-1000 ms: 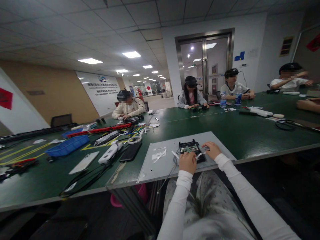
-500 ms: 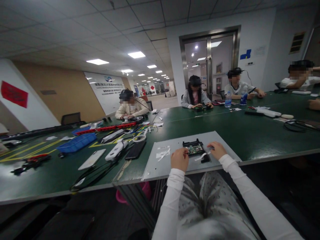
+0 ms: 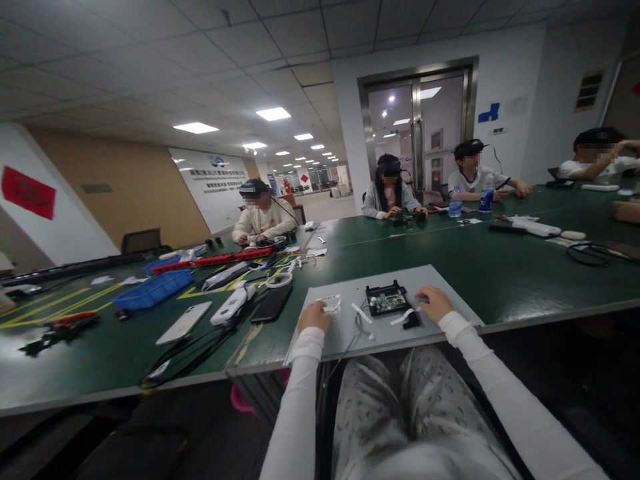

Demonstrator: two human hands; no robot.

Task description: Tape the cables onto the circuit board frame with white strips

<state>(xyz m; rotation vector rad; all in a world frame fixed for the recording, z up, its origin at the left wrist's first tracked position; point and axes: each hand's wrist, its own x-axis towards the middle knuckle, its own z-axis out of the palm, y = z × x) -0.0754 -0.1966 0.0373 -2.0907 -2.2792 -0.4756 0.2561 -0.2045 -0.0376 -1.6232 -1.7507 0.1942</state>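
Note:
On a grey metal panel (image 3: 440,287) lies a black-framed device with a green circuit board (image 3: 387,299). My left hand (image 3: 314,317) is to the left of it, low over the panel beside a small white label (image 3: 333,304). Its fingers are curled together, and what they hold, if anything, is hidden. My right hand (image 3: 434,303) is just right of the device, fingers closed around something I cannot make out. A white flat strip (image 3: 361,313) and a thin cable (image 3: 356,331) lie between my left hand and the device. Near my right hand are another white strip (image 3: 401,316) and a small black part (image 3: 411,321).
The green table (image 3: 370,247) carries a black phone (image 3: 271,303), a white phone (image 3: 184,323), a white power bank (image 3: 233,303), a blue tray (image 3: 154,289) and tangled cables at left. Several other people sit across it. A bottle (image 3: 455,202) stands at the far side.
My left hand has moved left from the device to the panel's left part. A white strip and a thin cable now lie beside the device. My right hand has stayed nearly in place.

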